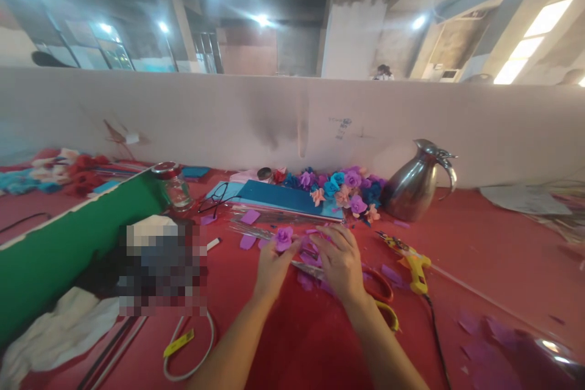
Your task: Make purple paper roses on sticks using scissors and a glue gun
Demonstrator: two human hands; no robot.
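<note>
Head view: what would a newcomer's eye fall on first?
Probably the purple flower held in the left hand, near the middle of the red table. Next come the purple, blue and peach flowers heaped by the wall and the shiny metal jug just right of them. The yellow glue gun also stands out, lying right of the right hand.

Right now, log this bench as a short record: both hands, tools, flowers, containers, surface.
Left hand: holding a purple flower
Right hand: beside the flower, fingers bent; grip unclear
Scissors: partly hidden by the right hand
Glue gun: yellow, lying right of the scissors
Flower pile: purple, blue and peach, near the partition
Pitcher: metal, right of the pile
Jar: glass, red lid, by the green panel
Table: red
</note>
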